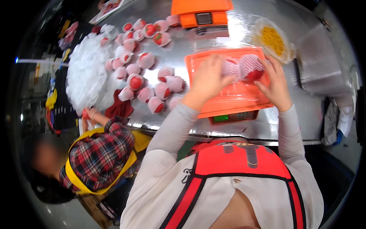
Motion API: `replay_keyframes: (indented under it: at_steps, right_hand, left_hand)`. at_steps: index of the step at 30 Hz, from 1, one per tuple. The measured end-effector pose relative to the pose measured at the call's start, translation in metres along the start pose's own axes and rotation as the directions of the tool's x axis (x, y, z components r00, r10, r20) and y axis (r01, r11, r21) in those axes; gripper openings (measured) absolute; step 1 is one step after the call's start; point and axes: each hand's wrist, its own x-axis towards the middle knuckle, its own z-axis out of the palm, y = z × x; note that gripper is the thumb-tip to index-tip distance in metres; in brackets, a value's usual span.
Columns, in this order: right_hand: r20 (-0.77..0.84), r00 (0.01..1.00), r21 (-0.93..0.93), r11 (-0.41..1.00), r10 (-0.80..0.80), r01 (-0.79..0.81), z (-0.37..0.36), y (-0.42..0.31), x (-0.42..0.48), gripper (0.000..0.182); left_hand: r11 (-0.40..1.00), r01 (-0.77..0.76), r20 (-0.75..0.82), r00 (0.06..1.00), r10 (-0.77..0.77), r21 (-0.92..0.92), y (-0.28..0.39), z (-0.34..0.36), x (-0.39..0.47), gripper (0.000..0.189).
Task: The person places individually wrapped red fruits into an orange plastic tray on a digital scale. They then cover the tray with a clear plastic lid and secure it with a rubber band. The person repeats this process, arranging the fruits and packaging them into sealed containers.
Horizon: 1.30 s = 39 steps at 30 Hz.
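Observation:
An orange plastic tray (228, 100) rests on a digital scale (234, 117), whose green display shows at its front. Two red tomatoes in pinkish-white foam net sleeves are over the tray. My left hand (207, 77) is at the left sleeved tomato (230, 70), its thumb against the net; the far side of that hand's grip is hidden. My right hand (274, 78) curves around the right side of the other sleeved tomato (251, 67), fingers and thumb at the net's edge. The two tomatoes sit side by side, and red skin shows at the lower end of the right one.
Many sleeved tomatoes (135, 82) lie on the metal table at left, beside a heap of white foam nets (87, 71) and a dark red cloth (119, 104). A co-worker (100, 157) stands at left. Yellow rubber bands (271, 40), clear plastic (320, 60) and an orange scale (203, 17) are also around.

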Motion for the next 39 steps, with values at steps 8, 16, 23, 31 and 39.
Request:
replay_keyframes:
  at_steps: [8,16,23,31,39]
  right_hand:
    - [0.205,0.972,-0.090,0.987,-0.113,0.133,0.035,0.008,0.029,0.067]
    - [0.059,0.996,-0.153,0.985,-0.074,0.082,0.055,0.014,0.018,0.067]
    - [0.064,0.994,-0.130,0.987,-0.087,0.095,0.055,0.010,0.025,0.064]
    - [0.096,0.989,-0.145,0.982,-0.111,0.124,0.038,-0.005,0.032,0.065]
    - [0.282,0.876,-0.111,0.893,-0.392,0.436,0.046,-0.037,0.071,0.059]
  left_hand:
    - [0.869,0.495,0.313,0.827,-0.467,-0.012,0.018,-0.005,0.011,0.080]
    - [0.968,0.251,-0.302,0.924,-0.233,0.022,-0.034,-0.021,-0.029,0.056]
    - [0.695,0.626,0.148,0.696,-0.702,0.354,-0.183,-0.019,-0.167,0.075]
    - [0.686,0.694,-0.123,0.717,-0.686,0.220,-0.139,-0.055,-0.133,0.078]
    - [0.874,0.364,-0.081,0.909,-0.409,-0.323,-0.002,-0.082,-0.031,0.078]
